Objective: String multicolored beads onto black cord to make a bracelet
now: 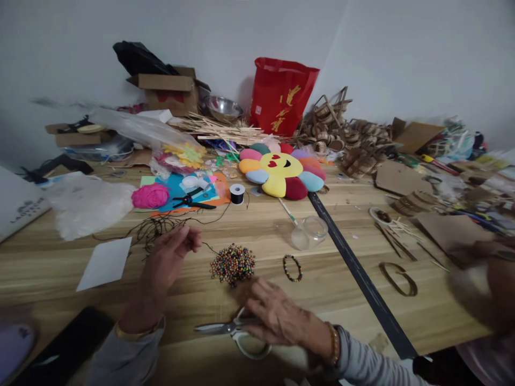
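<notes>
My left hand (171,254) is raised a little over the table, its fingers curled in a pinch on a thin black cord (211,247), whose short end sticks out toward the beads. Most of the cord lies in a loose tangle (151,230) behind that hand. A heap of small multicoloured beads (233,264) sits between my hands. My right hand (271,311) is over the handles of the scissors (215,328), close to the heap's near edge; its fingers are bent and blurred, so their grip is unclear. To the right lies a beaded bracelet (292,268).
A clear jar (316,231) lies beyond the bracelet, beside a dark strip (362,279). A spool of black cord (237,194), pliers (193,202) and pink yarn (151,197) are farther back. A flower cushion (281,169) stands behind. Another person's hand (486,257) is at right.
</notes>
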Motion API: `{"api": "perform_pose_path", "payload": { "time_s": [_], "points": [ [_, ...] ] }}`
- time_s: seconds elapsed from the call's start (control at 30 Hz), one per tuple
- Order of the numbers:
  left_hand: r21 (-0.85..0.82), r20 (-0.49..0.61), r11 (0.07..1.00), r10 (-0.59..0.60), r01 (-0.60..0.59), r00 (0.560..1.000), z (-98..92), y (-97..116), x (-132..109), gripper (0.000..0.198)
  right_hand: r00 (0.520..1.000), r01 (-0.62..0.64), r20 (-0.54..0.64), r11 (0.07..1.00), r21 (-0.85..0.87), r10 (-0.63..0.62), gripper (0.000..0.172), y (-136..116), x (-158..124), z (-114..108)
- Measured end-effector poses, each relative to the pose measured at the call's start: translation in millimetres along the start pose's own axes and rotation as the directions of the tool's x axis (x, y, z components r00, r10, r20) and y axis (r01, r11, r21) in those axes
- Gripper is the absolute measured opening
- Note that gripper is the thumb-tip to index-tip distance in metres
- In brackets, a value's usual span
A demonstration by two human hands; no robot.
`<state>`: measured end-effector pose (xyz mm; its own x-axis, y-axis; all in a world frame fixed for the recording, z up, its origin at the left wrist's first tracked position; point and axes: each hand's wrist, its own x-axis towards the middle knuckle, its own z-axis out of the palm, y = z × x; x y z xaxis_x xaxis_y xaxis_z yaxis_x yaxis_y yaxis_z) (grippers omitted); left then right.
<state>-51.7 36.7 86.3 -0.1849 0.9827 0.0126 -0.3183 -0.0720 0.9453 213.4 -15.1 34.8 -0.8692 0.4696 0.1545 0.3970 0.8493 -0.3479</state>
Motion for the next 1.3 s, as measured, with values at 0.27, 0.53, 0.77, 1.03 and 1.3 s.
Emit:
{"api": "perform_pose_path", "payload": {
  "time_s": [0.27, 0.53, 0.77, 1.03, 1.3],
  "points": [
    [-0.004, 0.029, 1.0, 0.008, -0.008, 1.0, 4.4, 3, 3, 0.024, 0.996, -0.006, -0.088, 0.994, -0.107, -0.004, 0.099, 52, 32, 12],
    [0.014, 0.042, 1.0, -0.016, 0.015, 0.999, -0.2, -9, 2, 0.024, 1.0, -0.011, -0.019, 1.0, -0.014, 0.011, 0.109, 67, 70, 26],
    [0.033, 0.104, 0.999, -0.026, 0.022, 0.994, -7.8, -11, -1, 0.025, 0.999, 0.021, -0.025, 0.998, -0.056, -0.022, 0.085, 50, 83, 5],
    [0.123, 0.108, 0.991, 0.048, -0.061, 0.993, -3.7, 8, -10, 0.03, 0.946, -0.299, -0.175, 0.942, -0.154, 0.272, 0.057, 98, 125, -51],
    [0.161, 0.161, 0.977, 0.115, -0.141, 0.98, 0.4, 19, -18, 0.029, 0.779, -0.592, -0.369, 0.788, -0.168, 0.507, 0.074, 162, 205, -49]
  ]
}}
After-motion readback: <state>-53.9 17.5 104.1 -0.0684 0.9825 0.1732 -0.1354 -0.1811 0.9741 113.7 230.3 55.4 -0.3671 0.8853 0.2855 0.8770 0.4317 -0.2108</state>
